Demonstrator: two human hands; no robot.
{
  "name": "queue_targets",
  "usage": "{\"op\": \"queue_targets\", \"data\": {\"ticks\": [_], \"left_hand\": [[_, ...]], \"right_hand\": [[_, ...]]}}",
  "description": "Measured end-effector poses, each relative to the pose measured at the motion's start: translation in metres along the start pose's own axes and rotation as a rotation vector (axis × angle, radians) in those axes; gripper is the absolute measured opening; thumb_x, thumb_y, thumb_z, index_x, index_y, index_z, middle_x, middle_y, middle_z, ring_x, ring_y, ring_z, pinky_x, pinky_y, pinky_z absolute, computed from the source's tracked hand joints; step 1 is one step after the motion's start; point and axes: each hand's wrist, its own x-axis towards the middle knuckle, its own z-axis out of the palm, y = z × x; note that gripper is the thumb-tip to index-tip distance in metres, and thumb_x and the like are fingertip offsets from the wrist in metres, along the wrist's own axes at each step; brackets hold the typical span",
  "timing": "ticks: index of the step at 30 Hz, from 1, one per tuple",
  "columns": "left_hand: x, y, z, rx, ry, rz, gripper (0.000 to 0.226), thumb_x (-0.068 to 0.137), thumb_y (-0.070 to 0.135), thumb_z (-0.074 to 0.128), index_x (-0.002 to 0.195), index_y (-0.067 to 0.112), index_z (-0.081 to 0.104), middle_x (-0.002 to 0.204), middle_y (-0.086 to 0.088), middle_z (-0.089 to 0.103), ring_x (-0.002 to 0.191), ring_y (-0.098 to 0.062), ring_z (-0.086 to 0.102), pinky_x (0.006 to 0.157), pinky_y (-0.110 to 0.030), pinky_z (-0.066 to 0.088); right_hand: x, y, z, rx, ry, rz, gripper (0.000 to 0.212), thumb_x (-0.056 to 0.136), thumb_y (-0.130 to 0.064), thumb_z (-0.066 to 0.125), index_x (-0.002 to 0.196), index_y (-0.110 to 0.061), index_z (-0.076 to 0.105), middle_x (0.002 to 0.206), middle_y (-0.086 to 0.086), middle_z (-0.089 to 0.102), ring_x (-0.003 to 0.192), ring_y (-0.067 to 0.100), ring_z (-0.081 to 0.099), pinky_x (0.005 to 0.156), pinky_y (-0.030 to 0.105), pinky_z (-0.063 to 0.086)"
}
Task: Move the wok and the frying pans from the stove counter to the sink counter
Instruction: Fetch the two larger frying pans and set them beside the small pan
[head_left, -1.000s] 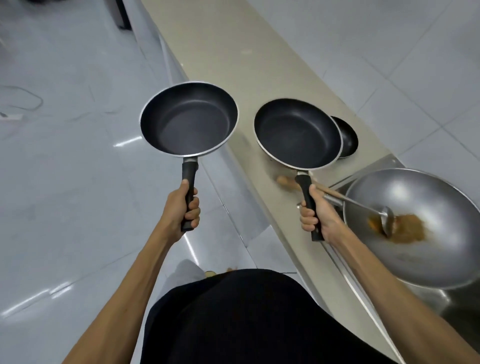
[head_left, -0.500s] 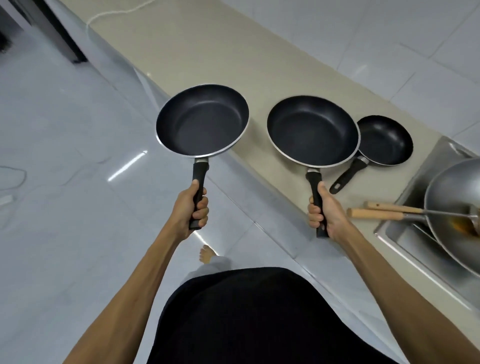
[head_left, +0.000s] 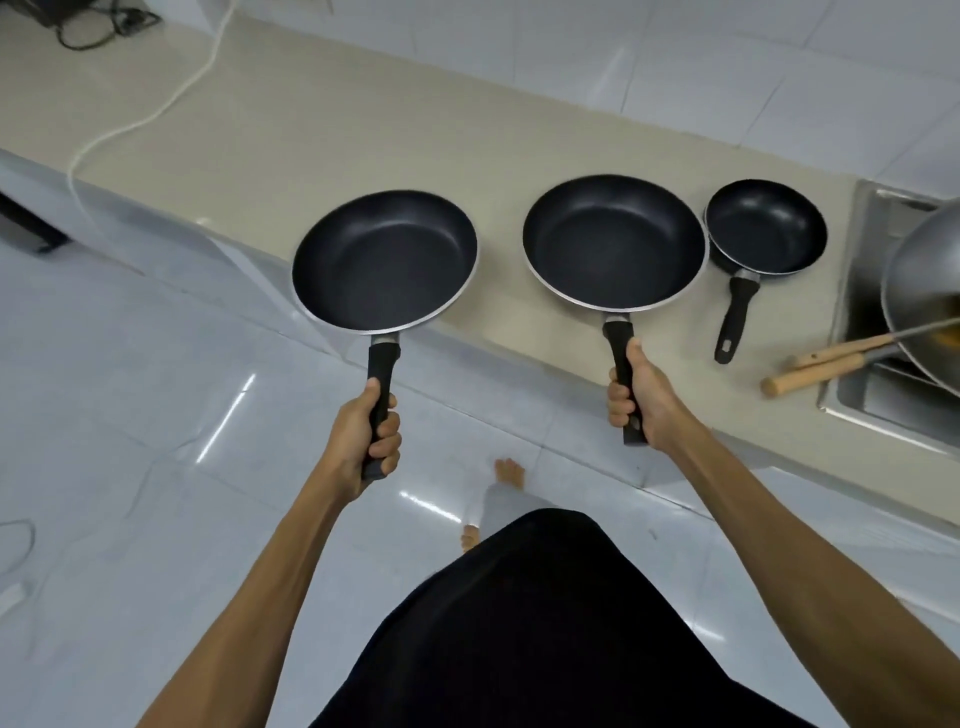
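Note:
My left hand (head_left: 363, 436) grips the black handle of a black frying pan (head_left: 384, 260), held level over the front edge of the beige counter (head_left: 322, 130). In my right hand (head_left: 641, 402) is the handle of a larger black frying pan (head_left: 613, 241), which hangs just above the counter. A small black frying pan (head_left: 766, 226) lies on the counter right beside it, handle toward me. At the right edge a steel wok (head_left: 922, 306) rests in the sink (head_left: 878, 400), with brown residue inside and two wooden handles (head_left: 815, 366) sticking out over the counter.
A white cable (head_left: 156, 111) runs across the counter's left part, and a dark device with black cords (head_left: 93, 21) sits at the far left. White wall tiles rise behind the counter. My bare feet (head_left: 509, 470) stand on the glossy white floor below.
The view has swung to face the counter squarely. Both held pans have moved forward over the counter, and the wok has slid toward the right edge of the view.

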Motion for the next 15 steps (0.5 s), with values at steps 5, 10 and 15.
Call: {"op": "queue_targets", "data": {"ticks": [5, 10, 15], "left_hand": [[0.024, 0.032, -0.015, 0.081, -0.034, 0.016, 0.038, 0.104, 0.05, 0.04, 0.087, 0.017, 0.048, 0.052, 0.006, 0.032, 0.032, -0.007, 0.026, 0.036, -0.017, 0.021], [0.058, 0.066, -0.016, 0.132, -0.079, 0.037, 0.039, 0.105, 0.049, 0.04, 0.097, 0.013, 0.053, 0.052, 0.005, 0.035, 0.032, -0.008, 0.028, 0.033, -0.017, 0.027], [0.098, 0.101, -0.007, 0.163, -0.134, 0.032, 0.039, 0.104, 0.049, 0.042, 0.096, 0.013, 0.054, 0.052, 0.004, 0.036, 0.032, -0.008, 0.03, 0.032, -0.018, 0.03]], "right_hand": [[0.014, -0.019, 0.028, 0.082, 0.054, 0.002, 0.055, 0.097, -0.068, 0.037, 0.074, -0.018, 0.04, 0.048, -0.005, 0.031, 0.034, 0.009, 0.025, 0.033, 0.018, 0.023], [0.035, -0.036, 0.048, 0.118, 0.088, 0.005, 0.055, 0.097, -0.068, 0.037, 0.073, -0.018, 0.04, 0.047, -0.006, 0.032, 0.033, 0.008, 0.025, 0.033, 0.017, 0.022], [0.066, -0.049, 0.062, 0.172, 0.114, -0.003, 0.056, 0.096, -0.069, 0.038, 0.073, -0.018, 0.041, 0.047, -0.005, 0.033, 0.033, 0.009, 0.026, 0.032, 0.018, 0.023]]}}
